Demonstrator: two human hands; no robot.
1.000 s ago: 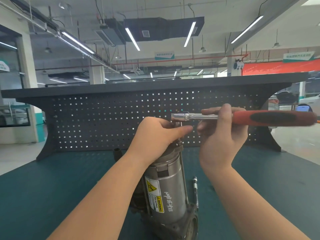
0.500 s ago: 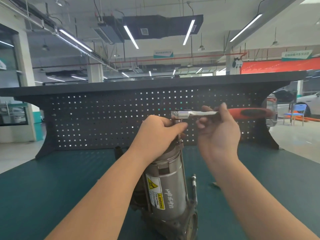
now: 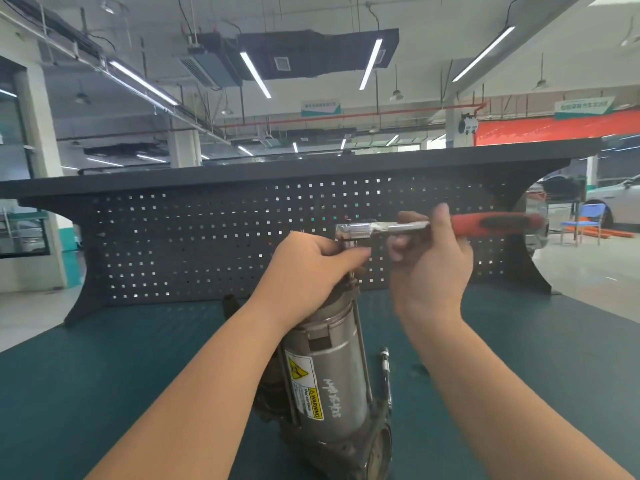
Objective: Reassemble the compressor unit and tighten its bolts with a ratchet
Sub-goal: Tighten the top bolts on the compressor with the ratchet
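Compressor unit (image 3: pixel 329 382) stands on end on the green bench mat (image 3: pixel 104 375) at 6 o'clock, left hand (image 3: pixel 311 265) curled over its top end to steady it; right hand (image 3: pixel 433 258) at 3 o'clock wraps the ratchet (image 3: pixel 408 227) shank just ahead of the red grip, head seated on a top bolt. Looks like a heavy, rigid metal can, smooth sides, top-heavy upright. Judgement: keep clamping the top and slide the right hand out onto the rubber grip for torque.
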